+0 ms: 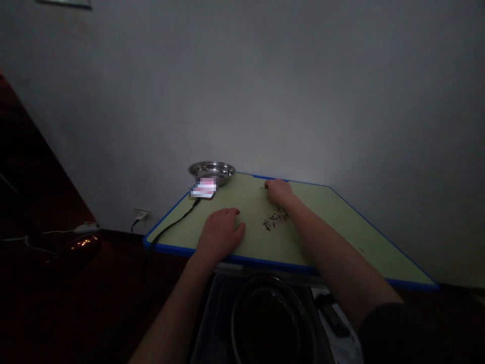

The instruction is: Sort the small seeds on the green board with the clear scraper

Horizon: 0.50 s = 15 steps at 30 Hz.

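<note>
My left hand [221, 230] rests palm down on the pale green table [250, 242], fingers stretched and the thumb apart, holding nothing. Small dark grains [273, 219] lie scattered to its right, too small in the dim light to name. Beyond them, close to the table's far edge, my right hand [279, 191] is closed with its fingertips down at the tabletop. Whatever those fingers pinch is hidden. A tiny thin dark bit [262, 188] shows just left of the fingertips. My right forearm passes over the right side of the grains.
A shiny steel bowl [212, 171] stands at the table's far left corner. In front of it lies a lit phone [203, 188], its black cable [170, 226] running over the left edge. Below the near edge sits a dark round pan-like vessel [271, 323]. A wall [257, 91] stands behind.
</note>
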Each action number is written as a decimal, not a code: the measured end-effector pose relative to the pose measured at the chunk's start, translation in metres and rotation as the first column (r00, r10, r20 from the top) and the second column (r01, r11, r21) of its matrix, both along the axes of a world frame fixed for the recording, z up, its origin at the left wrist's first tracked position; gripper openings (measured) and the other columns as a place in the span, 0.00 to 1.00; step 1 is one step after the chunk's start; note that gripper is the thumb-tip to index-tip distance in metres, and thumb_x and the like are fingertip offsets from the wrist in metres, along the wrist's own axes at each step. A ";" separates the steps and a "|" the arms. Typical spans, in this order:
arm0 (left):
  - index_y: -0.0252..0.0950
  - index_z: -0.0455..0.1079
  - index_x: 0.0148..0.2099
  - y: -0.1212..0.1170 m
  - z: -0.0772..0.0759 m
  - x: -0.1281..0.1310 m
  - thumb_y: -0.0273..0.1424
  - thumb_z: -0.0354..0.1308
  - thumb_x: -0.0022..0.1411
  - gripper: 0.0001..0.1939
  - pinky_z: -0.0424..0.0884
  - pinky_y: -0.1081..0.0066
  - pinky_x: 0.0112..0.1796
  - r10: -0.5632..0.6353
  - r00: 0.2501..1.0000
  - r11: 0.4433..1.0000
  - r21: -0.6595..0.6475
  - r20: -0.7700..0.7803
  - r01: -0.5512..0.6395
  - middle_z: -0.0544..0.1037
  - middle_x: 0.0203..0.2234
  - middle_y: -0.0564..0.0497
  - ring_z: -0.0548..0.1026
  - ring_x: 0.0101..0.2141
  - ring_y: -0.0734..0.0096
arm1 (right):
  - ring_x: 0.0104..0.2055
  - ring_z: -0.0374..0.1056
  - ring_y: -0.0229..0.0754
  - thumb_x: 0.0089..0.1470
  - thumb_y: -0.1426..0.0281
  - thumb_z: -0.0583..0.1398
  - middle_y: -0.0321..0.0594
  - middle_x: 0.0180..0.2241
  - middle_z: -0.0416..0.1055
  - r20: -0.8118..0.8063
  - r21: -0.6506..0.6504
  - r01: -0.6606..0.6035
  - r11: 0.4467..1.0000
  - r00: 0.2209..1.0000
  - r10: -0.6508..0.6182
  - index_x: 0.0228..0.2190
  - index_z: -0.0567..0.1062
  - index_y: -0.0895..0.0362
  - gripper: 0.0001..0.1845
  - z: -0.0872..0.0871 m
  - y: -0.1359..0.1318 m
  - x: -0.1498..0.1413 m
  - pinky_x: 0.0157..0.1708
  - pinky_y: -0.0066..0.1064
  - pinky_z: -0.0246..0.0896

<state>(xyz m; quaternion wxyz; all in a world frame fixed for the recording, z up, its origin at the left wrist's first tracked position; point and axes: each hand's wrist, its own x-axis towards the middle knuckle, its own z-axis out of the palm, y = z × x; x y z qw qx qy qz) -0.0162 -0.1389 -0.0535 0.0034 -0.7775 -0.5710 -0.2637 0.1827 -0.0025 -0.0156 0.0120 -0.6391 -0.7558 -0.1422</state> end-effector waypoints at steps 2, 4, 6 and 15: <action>0.32 0.67 0.50 0.000 0.000 0.000 0.35 0.50 0.59 0.19 0.61 0.60 0.51 0.003 1.000 1.000 0.000 0.001 -0.003 0.74 0.46 0.40 0.70 0.47 0.57 | 0.44 0.68 0.44 0.59 0.65 0.56 0.44 0.48 0.67 0.014 -0.019 -0.049 0.999 0.999 0.049 0.48 0.69 0.57 0.16 0.001 -0.005 -0.001 0.42 0.42 0.66; 0.32 0.67 0.50 0.000 0.000 0.001 0.36 0.50 0.59 0.19 0.61 0.60 0.51 0.008 1.000 1.000 -0.001 0.003 -0.008 0.74 0.46 0.40 0.70 0.47 0.57 | 0.44 0.68 0.44 0.59 0.66 0.56 0.45 0.47 0.69 0.022 -0.030 -0.095 0.995 0.995 0.096 0.46 0.71 0.57 0.14 0.003 -0.012 0.001 0.43 0.40 0.64; 0.32 0.67 0.50 0.000 0.001 0.001 0.36 0.49 0.59 0.19 0.61 0.60 0.50 0.011 1.000 1.000 -0.004 0.001 -0.011 0.74 0.45 0.40 0.70 0.47 0.57 | 0.45 0.68 0.45 0.59 0.70 0.55 0.46 0.44 0.72 0.025 -0.036 -0.140 0.989 0.990 0.141 0.44 0.73 0.56 0.12 0.007 -0.022 0.003 0.42 0.35 0.62; 0.31 0.67 0.50 0.001 0.002 -0.001 0.35 0.49 0.59 0.19 0.62 0.62 0.50 0.011 1.000 1.000 -0.007 -0.015 -0.011 0.74 0.46 0.41 0.70 0.47 0.58 | 0.44 0.69 0.44 0.56 0.70 0.54 0.44 0.43 0.75 0.010 -0.022 -0.281 0.959 0.960 0.281 0.41 0.75 0.53 0.13 0.030 -0.044 0.004 0.38 0.29 0.58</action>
